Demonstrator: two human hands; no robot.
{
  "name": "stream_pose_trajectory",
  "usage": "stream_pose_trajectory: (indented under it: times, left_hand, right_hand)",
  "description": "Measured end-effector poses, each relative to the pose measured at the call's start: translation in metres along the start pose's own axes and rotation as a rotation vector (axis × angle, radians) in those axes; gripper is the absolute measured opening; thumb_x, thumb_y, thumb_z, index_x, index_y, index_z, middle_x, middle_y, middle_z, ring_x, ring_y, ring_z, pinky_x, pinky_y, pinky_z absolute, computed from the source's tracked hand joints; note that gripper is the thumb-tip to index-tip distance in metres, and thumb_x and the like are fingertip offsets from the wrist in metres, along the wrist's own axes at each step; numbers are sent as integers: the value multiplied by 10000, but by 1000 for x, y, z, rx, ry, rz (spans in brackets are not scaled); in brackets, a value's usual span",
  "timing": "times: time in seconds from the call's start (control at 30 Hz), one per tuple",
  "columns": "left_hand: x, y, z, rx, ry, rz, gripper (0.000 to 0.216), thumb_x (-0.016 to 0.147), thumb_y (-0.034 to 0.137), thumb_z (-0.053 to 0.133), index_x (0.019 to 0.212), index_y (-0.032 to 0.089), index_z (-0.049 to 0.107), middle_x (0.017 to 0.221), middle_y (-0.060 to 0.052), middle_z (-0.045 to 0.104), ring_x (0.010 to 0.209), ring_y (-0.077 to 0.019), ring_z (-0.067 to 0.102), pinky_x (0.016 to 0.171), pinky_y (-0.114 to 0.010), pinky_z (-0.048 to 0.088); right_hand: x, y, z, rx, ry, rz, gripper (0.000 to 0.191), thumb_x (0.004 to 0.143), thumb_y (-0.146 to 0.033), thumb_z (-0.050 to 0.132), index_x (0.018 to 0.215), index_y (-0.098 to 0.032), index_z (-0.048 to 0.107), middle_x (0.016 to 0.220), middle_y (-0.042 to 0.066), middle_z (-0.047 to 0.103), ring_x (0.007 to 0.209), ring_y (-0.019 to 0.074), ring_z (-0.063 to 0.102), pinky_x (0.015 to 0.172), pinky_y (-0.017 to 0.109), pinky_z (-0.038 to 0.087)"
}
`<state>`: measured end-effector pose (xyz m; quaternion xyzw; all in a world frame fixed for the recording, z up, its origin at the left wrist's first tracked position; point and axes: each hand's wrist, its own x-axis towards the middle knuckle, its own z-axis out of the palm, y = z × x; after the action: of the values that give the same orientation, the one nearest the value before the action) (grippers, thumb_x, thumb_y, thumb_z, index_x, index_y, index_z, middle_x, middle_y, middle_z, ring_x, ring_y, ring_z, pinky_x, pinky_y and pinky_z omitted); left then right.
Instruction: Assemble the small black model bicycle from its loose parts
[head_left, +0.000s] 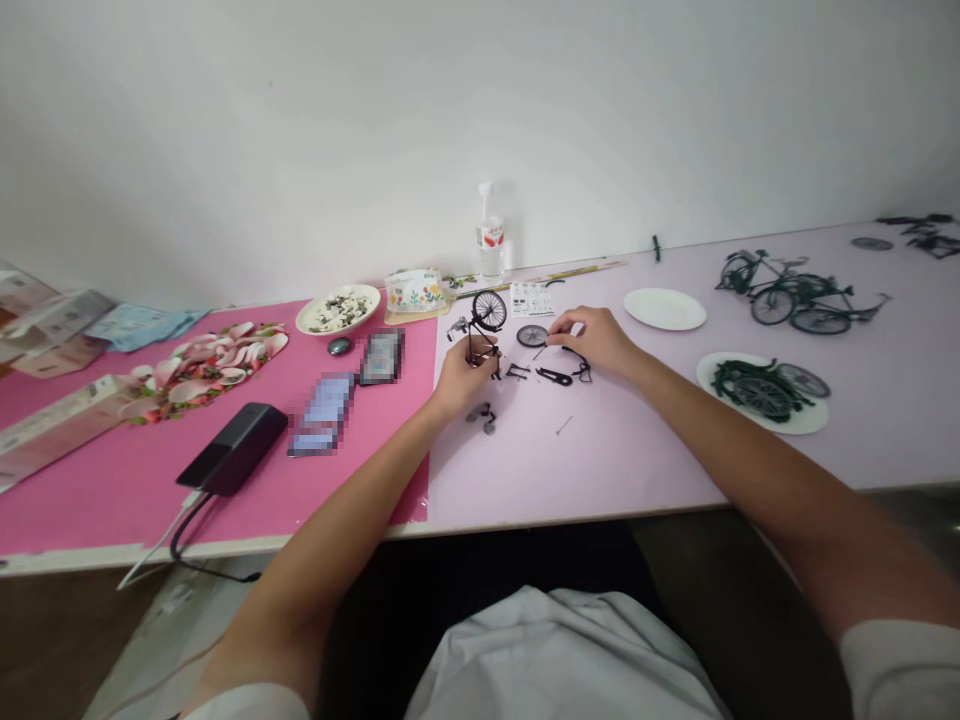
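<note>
A black miniature bicycle frame (pixel 480 345) with one spoked wheel (pixel 490 311) attached is held between the fingers of my left hand (pixel 463 378), the wheel pointing away from me. My right hand (pixel 596 338) is closed in a pinch beside a loose spoked wheel (pixel 532 336). What its fingertips grip, if anything, is too small to make out. Small black parts lie around the hands: a chain-guard-shaped piece (pixel 553 376), a curved piece (pixel 581 368), a short bracket (pixel 517 371) and a part with round grey ends (pixel 487 417). A thin pin (pixel 564 426) rests nearer to me.
Assembled miniature bicycles (pixel 802 295) stand at the right, near a white plate (pixel 709 385) of green parts and another white plate (pixel 664 309). A bottle (pixel 491 235) stands by the wall. Phones (pixel 324 412), a black device (pixel 234 448) and a bowl (pixel 304 322) are left.
</note>
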<state>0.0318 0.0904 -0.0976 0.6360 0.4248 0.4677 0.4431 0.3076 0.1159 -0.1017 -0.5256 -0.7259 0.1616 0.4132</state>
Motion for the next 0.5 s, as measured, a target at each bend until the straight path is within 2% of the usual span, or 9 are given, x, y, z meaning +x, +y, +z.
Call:
stream_pose_trajectory:
  times: [0.2,0.37,0.43,0.5]
  left_hand:
    - [3,2,-4,-13,21,-18,290,757,130,703,1043,145,656,1036,-83,733,819,-157,709,776,-311,568]
    - [6,1,-9,-19,36,-7,241,751,118,705,982,151,647,1106,-98,730,816,-149,700,769,-305,579]
    - [7,0,-9,-8,39,-13,247,749,117,704,988,151,654,1090,-95,735,811,-149,697,769,-304,578]
    - [7,-2,-10,3,40,-24,267,747,116,704,1009,150,662,1063,-91,739,815,-157,699,777,-310,578]
  right_hand:
    - [-2,8,7,-98,-103,-19,192,799,-419,861,883,-247,848,977,72,742,879,221,667,837,400,546]
    - [1,7,3,-83,-161,-159,178,843,-448,812,803,-275,820,918,67,784,1065,301,624,938,476,528]
    - [3,4,-5,-104,-153,-168,198,876,-462,777,812,-279,816,913,67,789,1028,298,633,911,472,526]
    - [3,0,-17,-141,-167,-102,224,890,-480,763,826,-272,818,890,73,777,933,283,657,818,433,522]
